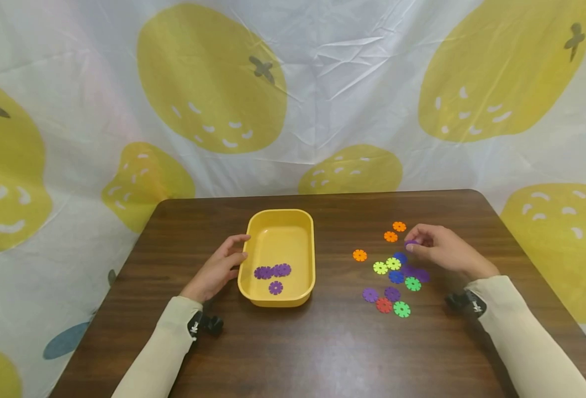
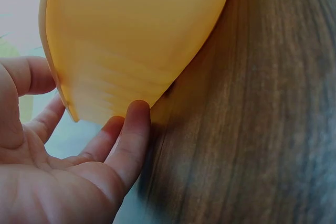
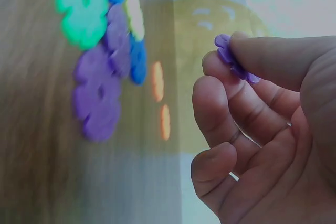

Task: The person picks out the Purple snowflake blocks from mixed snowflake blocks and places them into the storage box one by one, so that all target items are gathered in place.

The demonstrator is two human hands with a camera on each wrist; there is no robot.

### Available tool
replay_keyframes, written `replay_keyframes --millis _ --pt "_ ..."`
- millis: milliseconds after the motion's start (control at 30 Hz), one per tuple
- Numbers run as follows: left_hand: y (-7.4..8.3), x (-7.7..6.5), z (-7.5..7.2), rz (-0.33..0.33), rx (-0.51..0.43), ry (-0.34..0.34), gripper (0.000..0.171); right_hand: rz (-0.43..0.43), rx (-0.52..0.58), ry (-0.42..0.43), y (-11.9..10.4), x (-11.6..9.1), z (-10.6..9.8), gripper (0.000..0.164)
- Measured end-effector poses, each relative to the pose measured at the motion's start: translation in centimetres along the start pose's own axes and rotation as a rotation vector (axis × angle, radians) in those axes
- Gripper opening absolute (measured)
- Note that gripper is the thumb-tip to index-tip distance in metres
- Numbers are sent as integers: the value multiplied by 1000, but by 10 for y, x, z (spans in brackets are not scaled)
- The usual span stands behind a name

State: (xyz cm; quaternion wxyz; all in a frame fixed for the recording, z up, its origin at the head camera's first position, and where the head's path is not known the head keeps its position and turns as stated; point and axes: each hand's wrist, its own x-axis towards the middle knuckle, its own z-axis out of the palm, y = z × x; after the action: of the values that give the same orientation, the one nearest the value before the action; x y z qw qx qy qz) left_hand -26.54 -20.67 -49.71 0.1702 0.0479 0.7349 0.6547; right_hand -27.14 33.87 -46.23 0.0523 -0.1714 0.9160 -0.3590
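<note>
My right hand (image 1: 444,251) pinches a purple snowflake disc (image 3: 234,61) between thumb and index finger, above the right side of the table. Below it lie loose notched discs, among them a purple disc (image 3: 98,93), a green disc (image 1: 412,284), a blue disc (image 1: 396,277) and a yellow disc (image 1: 394,263). My left hand (image 1: 217,269) rests against the left side of a yellow plastic tray (image 1: 314,260), fingers spread along its rim and outer wall. Inside, several purple discs (image 1: 275,287) lie at the near end, some overlapping.
Orange discs (image 1: 359,255) lie at the far side of the loose group, a red disc (image 1: 384,305) at its near side. Everything stands on a dark wooden table (image 1: 322,354). Behind its far edge hangs a white cloth (image 1: 342,99) with yellow fruit prints.
</note>
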Motion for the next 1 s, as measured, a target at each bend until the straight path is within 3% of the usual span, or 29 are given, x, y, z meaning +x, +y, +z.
replay_keyframes --millis 267,467,1000 --pt "-1 2 2 13 -15 5 49 -53 -19 23 -19 11 5 11" --pt "0 1 3 22 0 18 48 -93 -18 29 -33 21 10 17" --pt "0 -1 0 20 38 24 48 -148 73 17 -74 42 38 12"
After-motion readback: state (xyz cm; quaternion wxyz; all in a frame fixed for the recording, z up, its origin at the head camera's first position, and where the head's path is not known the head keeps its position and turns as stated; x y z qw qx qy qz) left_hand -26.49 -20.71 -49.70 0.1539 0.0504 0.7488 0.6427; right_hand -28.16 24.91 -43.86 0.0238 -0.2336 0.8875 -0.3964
